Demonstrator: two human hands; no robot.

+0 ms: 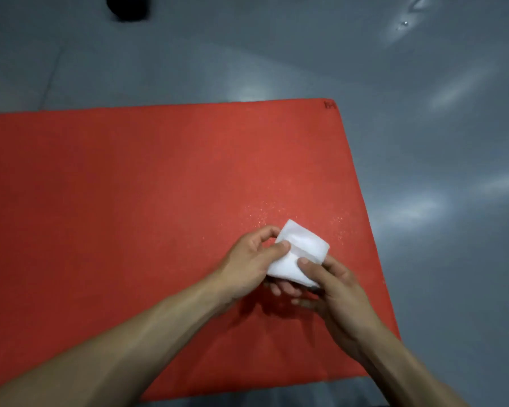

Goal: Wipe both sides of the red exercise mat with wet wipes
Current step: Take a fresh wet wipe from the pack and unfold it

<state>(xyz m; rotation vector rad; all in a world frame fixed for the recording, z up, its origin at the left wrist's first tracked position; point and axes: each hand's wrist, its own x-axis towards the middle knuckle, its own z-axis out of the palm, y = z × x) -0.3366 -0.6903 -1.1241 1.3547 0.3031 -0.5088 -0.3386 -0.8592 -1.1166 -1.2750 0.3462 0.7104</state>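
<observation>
The red exercise mat (pixel 135 183) lies flat on the grey floor and runs off the left edge of the view. A folded white wet wipe (pixel 299 249) is held just above the mat's right part. My left hand (pixel 252 264) pinches its left side between thumb and fingers. My right hand (pixel 332 292) grips its lower right side, thumb on top and fingers beneath. Small glistening droplets speckle the mat around the wipe.
Shiny grey floor (pixel 423 142) surrounds the mat at the back and right. A dark object (pixel 127 7) sits on the floor at the top left. The mat's far right corner (pixel 331 104) bears a small dark mark.
</observation>
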